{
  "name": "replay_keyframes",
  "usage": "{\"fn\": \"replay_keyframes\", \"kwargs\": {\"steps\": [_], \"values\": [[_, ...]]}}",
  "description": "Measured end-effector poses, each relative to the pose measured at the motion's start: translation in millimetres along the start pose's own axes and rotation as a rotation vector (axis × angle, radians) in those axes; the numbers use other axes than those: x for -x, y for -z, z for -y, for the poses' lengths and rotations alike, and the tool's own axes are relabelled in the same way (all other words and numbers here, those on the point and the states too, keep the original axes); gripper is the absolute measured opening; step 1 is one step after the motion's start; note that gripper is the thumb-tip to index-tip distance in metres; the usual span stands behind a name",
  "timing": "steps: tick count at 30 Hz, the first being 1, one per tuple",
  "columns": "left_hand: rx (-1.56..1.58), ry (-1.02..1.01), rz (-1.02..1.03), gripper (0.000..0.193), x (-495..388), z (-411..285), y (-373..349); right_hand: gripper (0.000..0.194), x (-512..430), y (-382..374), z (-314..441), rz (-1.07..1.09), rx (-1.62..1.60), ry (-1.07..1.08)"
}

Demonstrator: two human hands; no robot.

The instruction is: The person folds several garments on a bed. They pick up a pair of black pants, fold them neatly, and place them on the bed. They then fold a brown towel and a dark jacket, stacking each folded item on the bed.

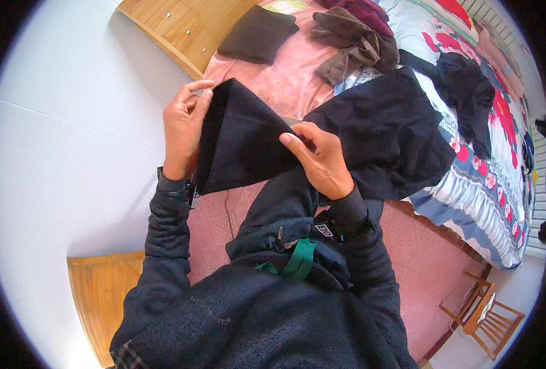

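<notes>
Both hands hold up a black cloth garment [254, 133] in front of the body. My left hand [185, 124] pinches its upper left edge between thumb and fingers. On the other side, my right hand [321, 157] grips the cloth with the thumb on top. The garment widens to the right of that hand into a loose, wrinkled part [384, 133], which lies toward the bed edge. Which kind of garment it is, I cannot tell. Beyond the hands, a folded dark brown garment [259, 34] rests on a pink cloth [287, 78].
Crumpled brown clothing [356, 44], a maroon garment [370, 11] and another black garment [467, 97] lie on the bed with its floral cover [499, 184]. A wooden cabinet [180, 27] stands at the upper left, a wooden piece of furniture [109, 300] at the lower left, a wooden chair [480, 316] at the lower right.
</notes>
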State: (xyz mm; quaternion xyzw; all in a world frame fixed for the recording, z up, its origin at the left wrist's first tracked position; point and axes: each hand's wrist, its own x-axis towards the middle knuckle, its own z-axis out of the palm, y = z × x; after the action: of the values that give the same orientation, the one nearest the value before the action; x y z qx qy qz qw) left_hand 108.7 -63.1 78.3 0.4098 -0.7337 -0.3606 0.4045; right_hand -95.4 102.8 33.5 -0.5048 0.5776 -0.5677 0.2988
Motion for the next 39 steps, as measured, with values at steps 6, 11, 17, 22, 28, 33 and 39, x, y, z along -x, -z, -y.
{"fn": "replay_keyframes", "kwargs": {"steps": [6,11,17,22,28,33,39], "values": [[0.146,0.182,0.060,0.026,44,38,-16,0.027,2,15,-8,0.087,-0.130,-0.134],[0.114,0.127,0.205,0.034,62,48,-41,0.027,6,22,-10,0.108,-0.101,-0.168],[0.205,0.011,0.233,0.045,49,24,-54,0.028,9,27,-4,0.154,-0.079,-0.178],[0.204,0.066,0.333,0.059,49,3,-48,0.028,9,31,-8,0.137,-0.089,-0.168],[-0.001,-0.068,0.288,0.050,57,-15,-37,0.027,12,30,-19,0.145,-0.012,-0.152],[-0.128,-0.174,0.263,0.034,56,-29,-30,0.033,15,23,-14,0.087,0.008,-0.154],[-0.117,-0.214,0.284,0.029,61,-38,-32,0.044,11,6,-6,-0.007,0.197,0.111]]}}
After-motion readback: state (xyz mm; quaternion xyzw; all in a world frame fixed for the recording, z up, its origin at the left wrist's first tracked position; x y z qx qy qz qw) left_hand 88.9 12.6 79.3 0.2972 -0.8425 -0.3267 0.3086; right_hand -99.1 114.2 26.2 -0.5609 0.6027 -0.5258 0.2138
